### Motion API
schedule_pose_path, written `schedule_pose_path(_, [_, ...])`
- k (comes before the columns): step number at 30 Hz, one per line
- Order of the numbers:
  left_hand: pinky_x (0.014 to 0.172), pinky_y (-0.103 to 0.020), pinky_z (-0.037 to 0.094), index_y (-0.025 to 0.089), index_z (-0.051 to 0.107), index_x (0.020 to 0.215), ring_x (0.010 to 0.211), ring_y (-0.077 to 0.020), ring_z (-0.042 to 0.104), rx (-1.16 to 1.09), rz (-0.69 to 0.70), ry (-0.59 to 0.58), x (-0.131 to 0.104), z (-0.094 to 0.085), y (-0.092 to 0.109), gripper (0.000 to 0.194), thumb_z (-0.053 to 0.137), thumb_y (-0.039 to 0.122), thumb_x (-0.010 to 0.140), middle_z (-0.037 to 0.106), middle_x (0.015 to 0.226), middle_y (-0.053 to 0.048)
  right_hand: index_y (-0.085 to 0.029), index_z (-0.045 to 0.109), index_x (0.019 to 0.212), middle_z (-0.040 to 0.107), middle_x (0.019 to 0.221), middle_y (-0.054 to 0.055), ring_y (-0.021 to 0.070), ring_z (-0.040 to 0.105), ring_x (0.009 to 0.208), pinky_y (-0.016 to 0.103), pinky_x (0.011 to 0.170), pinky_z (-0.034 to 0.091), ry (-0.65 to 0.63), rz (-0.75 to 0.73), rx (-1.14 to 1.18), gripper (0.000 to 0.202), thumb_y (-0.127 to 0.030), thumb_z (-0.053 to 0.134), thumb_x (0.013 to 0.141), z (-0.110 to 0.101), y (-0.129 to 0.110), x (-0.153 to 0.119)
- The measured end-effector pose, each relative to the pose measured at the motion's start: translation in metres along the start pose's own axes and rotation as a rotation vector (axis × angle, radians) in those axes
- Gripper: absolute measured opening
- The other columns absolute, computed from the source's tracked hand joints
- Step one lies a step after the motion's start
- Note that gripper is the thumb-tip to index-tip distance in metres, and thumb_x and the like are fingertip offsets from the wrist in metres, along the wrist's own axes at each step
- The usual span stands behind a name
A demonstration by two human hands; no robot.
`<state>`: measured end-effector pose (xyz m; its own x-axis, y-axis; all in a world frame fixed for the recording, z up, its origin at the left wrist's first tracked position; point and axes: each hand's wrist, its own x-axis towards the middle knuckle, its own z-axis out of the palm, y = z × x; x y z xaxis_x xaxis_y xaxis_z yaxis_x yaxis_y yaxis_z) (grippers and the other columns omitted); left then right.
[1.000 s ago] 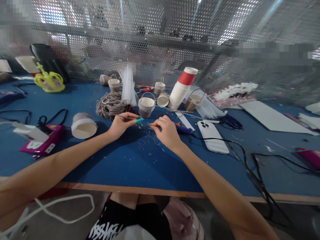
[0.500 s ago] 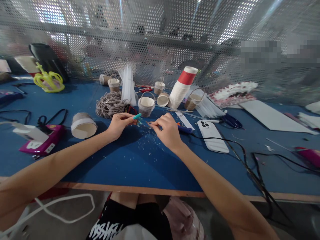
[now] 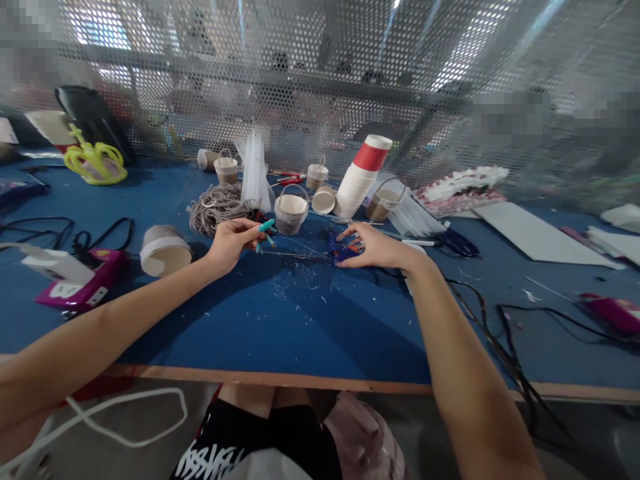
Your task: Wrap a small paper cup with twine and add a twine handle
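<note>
Between thumb and fingers of the left hand (image 3: pixel 230 243), pinches a teal piece (image 3: pixel 266 225), well in from the near edge of the surface (image 3: pixel 300 343); curves spread fingers of the right hand (image 3: pixel 373 245) about a blue tool (image 3: pixel 333 245), cannot tell whether touching. Toward the far edge, shows a twine coil (image 3: pixel 215 210) and handled bucket (image 3: pixel 291 220).

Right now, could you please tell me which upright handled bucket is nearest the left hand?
The grey bucket, just beyond and right of the left hand; the upright brown buckets stand farther from it.
</note>
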<state>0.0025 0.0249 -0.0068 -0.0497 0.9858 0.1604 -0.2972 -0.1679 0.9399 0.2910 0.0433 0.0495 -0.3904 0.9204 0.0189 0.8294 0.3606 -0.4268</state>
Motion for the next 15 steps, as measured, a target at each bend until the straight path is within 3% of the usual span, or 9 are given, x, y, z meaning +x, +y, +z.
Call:
schedule_pose_path(5, [0.036, -0.016, 0.040, 0.015, 0.066, 0.059, 0.038, -0.0037, 0.048, -0.010, 0.010, -0.014, 0.000, -0.001, -0.001, 0.018, 0.080, 0.026, 0.056, 0.064, 0.054, 0.000, -0.019, 0.052, 0.098, 0.054, 0.100, 0.010, 0.0255, 0.058, 0.086, 0.042, 0.069, 0.052, 0.020, -0.048, -0.140, 0.060, -0.031, 0.080, 0.046, 0.003, 0.020, 0.000])
schedule_pose_path(10, [0.033, -0.015, 0.036, 0.015, 0.066, 0.057, 0.036, -0.0033, 0.046, -0.044, -0.013, -0.033, -0.004, 0.002, 0.003, 0.020, 0.081, 0.027, 0.053, 0.064, 0.052, 0.000, -0.018, 0.046, 0.102, 0.056, 0.099, 0.011, 0.0224, 0.059, 0.075, 0.037, 0.060, 0.051, 0.057, 0.044, -0.127, 0.065, -0.022, 0.077, 0.045, 0.004, 0.023, 0.001])
schedule_pose_path(15, [0.026, -0.016, 0.025, 0.015, 0.065, 0.053, 0.029, -0.0021, 0.040, -0.008, -0.029, -0.037, -0.006, 0.005, 0.007, 0.022, 0.081, 0.030, 0.052, 0.064, 0.050, 0.000, -0.019, 0.043, 0.099, 0.058, 0.086, 0.005, 0.0206, 0.059, 0.069, 0.036, 0.060, 0.050, 0.055, 0.104, -0.129, 0.060, -0.022, 0.074, 0.048, 0.003, 0.026, 0.005])
